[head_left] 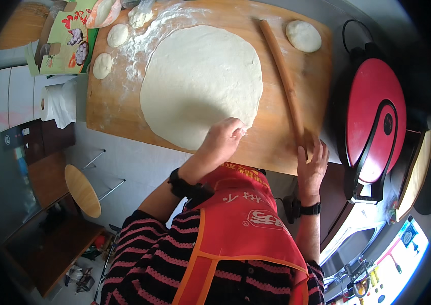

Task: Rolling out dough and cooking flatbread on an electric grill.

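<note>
In the head view, the left hand (225, 136) is bunched, fingers closed, at the near right edge of the dough sheet (202, 76), which spreads beyond and leftward of it on the board (119, 119); whether it pinches dough, I cannot tell. The right hand (313, 166), fingers loosely parted, meets the rolling pin's (284, 76) near end

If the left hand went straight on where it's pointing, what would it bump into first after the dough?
Probably the rolling pin, past the dough and a strip of board. How high the left hand is, I can't tell.
</note>
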